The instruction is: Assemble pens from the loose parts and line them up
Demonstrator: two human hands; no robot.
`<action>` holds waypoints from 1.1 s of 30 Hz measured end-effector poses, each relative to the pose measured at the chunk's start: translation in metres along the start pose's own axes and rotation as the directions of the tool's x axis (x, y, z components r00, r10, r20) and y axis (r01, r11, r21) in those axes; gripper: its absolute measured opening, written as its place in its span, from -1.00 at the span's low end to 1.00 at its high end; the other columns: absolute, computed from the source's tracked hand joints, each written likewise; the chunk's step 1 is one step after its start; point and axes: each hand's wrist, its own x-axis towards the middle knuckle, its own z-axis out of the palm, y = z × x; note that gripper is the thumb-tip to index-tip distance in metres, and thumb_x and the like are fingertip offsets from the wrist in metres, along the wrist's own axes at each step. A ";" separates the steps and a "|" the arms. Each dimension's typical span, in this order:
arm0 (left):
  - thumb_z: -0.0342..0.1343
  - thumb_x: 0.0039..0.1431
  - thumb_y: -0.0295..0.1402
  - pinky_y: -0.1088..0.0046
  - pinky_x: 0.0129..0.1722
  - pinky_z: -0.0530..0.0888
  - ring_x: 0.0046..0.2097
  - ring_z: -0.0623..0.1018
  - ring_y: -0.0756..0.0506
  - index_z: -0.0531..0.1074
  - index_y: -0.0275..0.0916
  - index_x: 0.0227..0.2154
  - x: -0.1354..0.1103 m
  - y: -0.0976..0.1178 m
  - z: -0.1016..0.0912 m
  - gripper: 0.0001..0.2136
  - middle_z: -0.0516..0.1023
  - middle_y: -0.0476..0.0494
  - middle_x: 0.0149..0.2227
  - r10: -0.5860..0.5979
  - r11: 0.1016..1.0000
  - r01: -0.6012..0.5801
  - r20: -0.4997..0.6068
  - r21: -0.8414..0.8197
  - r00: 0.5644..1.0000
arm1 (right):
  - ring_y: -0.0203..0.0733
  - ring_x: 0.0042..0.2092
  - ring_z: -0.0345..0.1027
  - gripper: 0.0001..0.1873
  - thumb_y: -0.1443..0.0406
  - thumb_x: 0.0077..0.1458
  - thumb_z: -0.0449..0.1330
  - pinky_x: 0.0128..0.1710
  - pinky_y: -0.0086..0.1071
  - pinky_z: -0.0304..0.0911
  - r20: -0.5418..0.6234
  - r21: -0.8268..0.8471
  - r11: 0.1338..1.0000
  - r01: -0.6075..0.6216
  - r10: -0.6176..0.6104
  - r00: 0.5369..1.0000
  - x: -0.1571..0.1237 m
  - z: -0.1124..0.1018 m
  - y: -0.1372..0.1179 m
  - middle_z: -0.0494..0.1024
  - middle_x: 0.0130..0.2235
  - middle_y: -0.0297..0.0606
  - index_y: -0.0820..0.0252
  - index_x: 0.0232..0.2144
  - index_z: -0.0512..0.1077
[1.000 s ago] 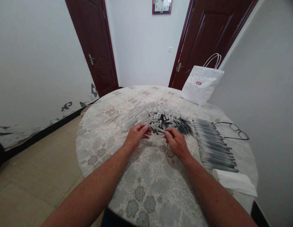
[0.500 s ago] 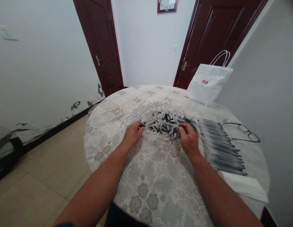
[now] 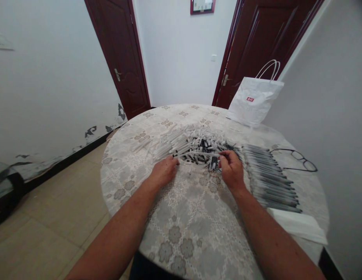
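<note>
My right hand (image 3: 232, 167) is closed in a pinch around one end of a thin whitish pen refill (image 3: 204, 153). The refill lies nearly level across the front of a heap of pen parts. My left hand (image 3: 166, 171) is low at the left front of the heap, with its fingers curled in. Small dark ends show by its fingertips; what it grips is hidden. Pale pen barrels (image 3: 169, 146) lie to the left in the heap. White caps (image 3: 211, 134) and black pieces (image 3: 204, 146) are piled in the middle.
Right of the heap lies a row of grey pens (image 3: 271, 179) side by side. Beyond them are eyeglasses (image 3: 303, 160), and nearer me a folded white bag (image 3: 297, 225). A white paper bag (image 3: 255, 101) stands at the back right of the round, cloth-covered table (image 3: 181, 217).
My left hand has moved down and its fingers have curled further under. My right hand keeps hold of the refill. The whole view has shifted slightly.
</note>
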 end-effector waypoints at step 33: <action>0.23 0.10 -0.20 0.39 -0.21 0.43 -0.33 0.59 -0.08 0.59 -0.22 -0.16 0.007 0.018 -0.009 -0.72 0.58 -0.07 -0.38 -0.163 0.614 0.100 -0.002 -0.783 0.987 | -0.20 -0.38 0.37 -0.78 0.18 0.19 0.12 -0.37 -0.37 0.26 0.097 0.057 0.995 0.086 -0.092 0.991 -0.013 0.006 -0.010 0.51 -0.39 -0.31 0.16 -0.19 0.45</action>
